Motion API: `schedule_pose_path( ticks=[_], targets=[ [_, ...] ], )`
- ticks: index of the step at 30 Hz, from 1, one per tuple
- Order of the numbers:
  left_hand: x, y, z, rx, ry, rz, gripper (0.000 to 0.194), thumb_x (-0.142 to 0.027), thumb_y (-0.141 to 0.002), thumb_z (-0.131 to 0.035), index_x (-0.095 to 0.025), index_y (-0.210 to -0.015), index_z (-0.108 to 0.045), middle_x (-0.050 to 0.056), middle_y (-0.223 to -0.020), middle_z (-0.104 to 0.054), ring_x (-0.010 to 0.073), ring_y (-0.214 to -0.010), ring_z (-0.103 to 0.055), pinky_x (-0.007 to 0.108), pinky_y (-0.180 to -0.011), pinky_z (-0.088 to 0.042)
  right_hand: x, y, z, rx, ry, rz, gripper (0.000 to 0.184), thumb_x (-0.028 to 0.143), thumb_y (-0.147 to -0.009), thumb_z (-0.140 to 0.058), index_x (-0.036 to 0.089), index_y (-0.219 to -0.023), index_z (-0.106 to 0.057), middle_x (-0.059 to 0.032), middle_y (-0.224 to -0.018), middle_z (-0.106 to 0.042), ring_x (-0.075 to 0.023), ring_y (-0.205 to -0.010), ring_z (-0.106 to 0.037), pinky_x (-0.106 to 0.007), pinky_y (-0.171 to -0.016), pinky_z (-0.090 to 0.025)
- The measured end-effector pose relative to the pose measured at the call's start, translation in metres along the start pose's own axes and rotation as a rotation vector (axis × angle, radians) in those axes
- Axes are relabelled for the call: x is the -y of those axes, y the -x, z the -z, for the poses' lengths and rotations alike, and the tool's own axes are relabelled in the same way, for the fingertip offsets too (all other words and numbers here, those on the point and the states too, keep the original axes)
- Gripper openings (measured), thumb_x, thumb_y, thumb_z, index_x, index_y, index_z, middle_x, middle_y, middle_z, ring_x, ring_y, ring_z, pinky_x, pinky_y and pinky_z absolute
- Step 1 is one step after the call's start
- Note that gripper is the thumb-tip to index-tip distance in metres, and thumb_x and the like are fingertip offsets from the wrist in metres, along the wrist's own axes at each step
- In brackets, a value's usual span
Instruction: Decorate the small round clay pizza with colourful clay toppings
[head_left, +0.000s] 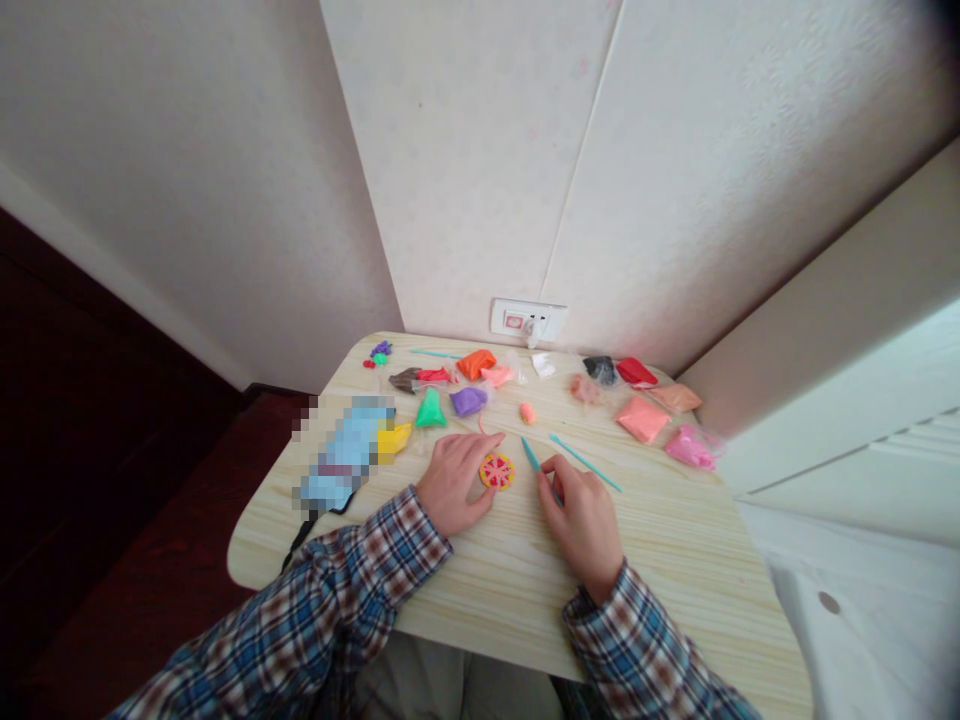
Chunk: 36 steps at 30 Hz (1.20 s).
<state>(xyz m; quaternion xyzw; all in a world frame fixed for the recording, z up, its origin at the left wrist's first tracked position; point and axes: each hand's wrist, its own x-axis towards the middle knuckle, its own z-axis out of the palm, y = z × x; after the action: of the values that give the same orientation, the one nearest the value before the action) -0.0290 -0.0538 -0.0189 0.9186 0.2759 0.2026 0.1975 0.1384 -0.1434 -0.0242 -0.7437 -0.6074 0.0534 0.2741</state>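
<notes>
Disc, flat and round, yellow-rimmed with red wedges and pink streaks, lies on the table, the left hand loosely curved around its edge; the right hand grips a teal tool.

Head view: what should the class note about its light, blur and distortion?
Head view: pale, soft light on the wall; deep shade over the floor at left; a dark blur in the top right corner; blocky pixels over the device; fine detail on the disc looks soft; lens distortion hard to judge.
</notes>
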Motion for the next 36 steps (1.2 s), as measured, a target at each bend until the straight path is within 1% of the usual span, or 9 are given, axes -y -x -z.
schedule_pose_path(
  ticks=[2,4,9,12,15,18,21,27,36],
  targets=[
    [-0.001,-0.001,0.0,0.019,-0.058,0.038,0.063,-0.034,-0.075,-0.059,-0.016,-0.13,-0.035,0.011,-0.118,-0.055,0.0264,-0.111,-0.047,0.045,-0.097,-0.031,0.0,0.0,-0.001,-0.002,0.032,0.016,0.016,0.024,-0.086,-0.041,0.018,-0.082,-0.055,-0.0005,-0.06,-0.055,-0.0154,-0.058,-0.051,-0.026,-0.06,-0.033],
    [-0.002,-0.002,0.0,0.031,-0.06,0.062,0.065,-0.038,-0.075,-0.061,-0.015,-0.13,-0.035,0.01,-0.113,-0.057,0.0262,-0.109,-0.049,0.045,-0.095,-0.032,0.001,-0.001,-0.001,0.009,0.052,0.031,0.016,0.023,-0.086,-0.041,0.018,-0.082,-0.055,-0.0013,-0.062,-0.057,-0.0158,-0.06,-0.052,-0.027,-0.063,-0.034],
    [0.0,-0.002,0.0,0.007,0.045,0.008,0.059,-0.017,-0.076,-0.053,-0.016,-0.131,-0.032,0.007,-0.117,-0.058,0.0212,-0.112,-0.048,0.041,-0.099,-0.029,0.001,-0.001,-0.002,0.021,0.085,0.056,0.013,0.021,-0.085,-0.042,0.018,-0.078,-0.052,-0.001,-0.062,-0.057,-0.0157,-0.062,-0.053,-0.027,-0.064,-0.033],
    [0.0,0.0,0.0,-0.01,0.0,-0.01,0.058,-0.022,-0.076,-0.056,-0.015,-0.13,-0.036,0.01,-0.123,-0.055,0.0226,-0.114,-0.047,0.042,-0.1,-0.029,0.003,0.001,-0.002,0.025,0.126,0.075,0.011,0.019,-0.084,-0.043,0.018,-0.076,-0.05,-0.001,-0.062,-0.056,-0.0159,-0.061,-0.053,-0.026,-0.064,-0.032],
    [0.002,0.002,-0.001,-0.011,-0.085,-0.095,0.046,-0.029,-0.08,-0.056,-0.017,-0.123,-0.046,0.009,-0.122,-0.057,0.0219,-0.113,-0.049,0.043,-0.1,-0.029,0.006,0.005,-0.002,0.014,0.172,0.096,0.012,0.017,-0.084,-0.041,0.018,-0.074,-0.049,-0.0013,-0.061,-0.056,-0.0159,-0.06,-0.053,-0.027,-0.064,-0.031],
    [0.004,0.003,-0.004,-0.005,-0.165,-0.234,0.026,-0.024,-0.086,-0.05,-0.02,-0.111,-0.056,0.004,-0.116,-0.061,0.018,-0.11,-0.053,0.041,-0.099,-0.031,0.008,0.008,-0.003,0.018,0.206,0.1,0.013,0.017,-0.085,-0.041,0.019,-0.074,-0.048,-0.0008,-0.06,-0.056,-0.0156,-0.059,-0.052,-0.027,-0.064,-0.031],
    [0.002,0.002,-0.006,-0.032,-0.242,-0.268,0.019,-0.022,-0.087,-0.051,-0.02,-0.105,-0.059,0.003,-0.11,-0.064,0.0165,-0.107,-0.055,0.039,-0.095,-0.035,0.01,0.009,-0.002,0.028,0.229,0.089,0.013,0.017,-0.085,-0.041,0.019,-0.074,-0.048,-0.0003,-0.059,-0.056,-0.0155,-0.058,-0.052,-0.027,-0.063,-0.03],
    [-0.002,0.0,-0.006,-0.017,-0.296,-0.25,0.024,-0.029,-0.083,-0.06,-0.019,-0.104,-0.058,0.005,-0.106,-0.065,0.0179,-0.101,-0.056,0.038,-0.09,-0.039,0.01,0.007,-0.003,0.013,0.219,0.103,0.013,0.017,-0.085,-0.04,0.019,-0.074,-0.048,-0.0002,-0.059,-0.056,-0.0155,-0.057,-0.052,-0.027,-0.063,-0.029],
    [-0.005,0.002,-0.004,0.002,-0.328,-0.254,0.026,-0.028,-0.083,-0.06,-0.018,-0.107,-0.057,0.005,-0.109,-0.064,0.0195,-0.103,-0.056,0.043,-0.093,-0.037,0.018,0.006,-0.005,0.064,0.228,0.145,0.014,0.014,-0.085,-0.04,0.019,-0.076,-0.048,-0.0008,-0.061,-0.058,-0.0159,-0.059,-0.052,-0.027,-0.064,-0.03]
  ],
)
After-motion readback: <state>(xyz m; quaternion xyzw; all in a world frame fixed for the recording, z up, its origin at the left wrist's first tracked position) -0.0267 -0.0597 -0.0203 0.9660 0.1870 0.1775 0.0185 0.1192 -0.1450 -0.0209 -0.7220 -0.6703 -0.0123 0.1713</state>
